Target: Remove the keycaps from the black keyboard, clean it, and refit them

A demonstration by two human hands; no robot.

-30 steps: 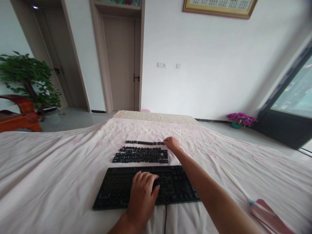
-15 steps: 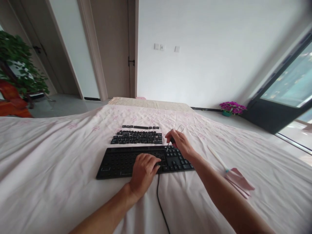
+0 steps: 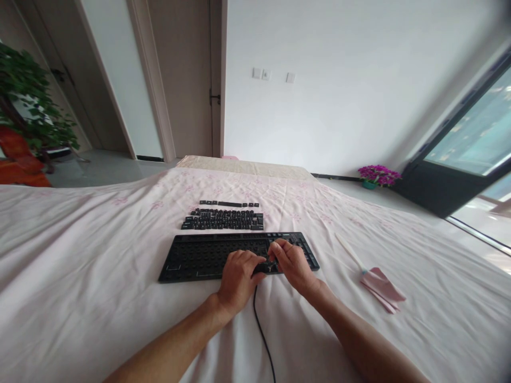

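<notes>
A black keyboard [image 3: 187, 259] lies on the cloth, its left and middle parts stripped of keycaps. My left hand [image 3: 239, 271] rests on its middle, thumb and forefinger apart near the front edge. My right hand [image 3: 290, 261] is closed on a wire keycap puller [image 3: 270, 267], whose wire end reaches down to the keys just right of my left fingertips; its handle is hidden in my fingers. Keycaps remain on the right part, partly covered by my right hand. Behind the keyboard, loose black keycaps [image 3: 227, 219] lie in rows, with a long space bar [image 3: 230, 204] in the farthest row.
The keyboard cable [image 3: 262, 332] runs toward me over the pale flowered cloth [image 3: 99, 276]. To the right lies a brush-like tool with a pale handle and pink cloth head [image 3: 381, 290]. Beyond stand a potted purple flower [image 3: 378, 175], a green plant [image 3: 35, 101] and a wall.
My right hand has moved down and toward me with the keycap puller, from the keyboard's far edge to the keys near its front. My left hand stays about where it was.
</notes>
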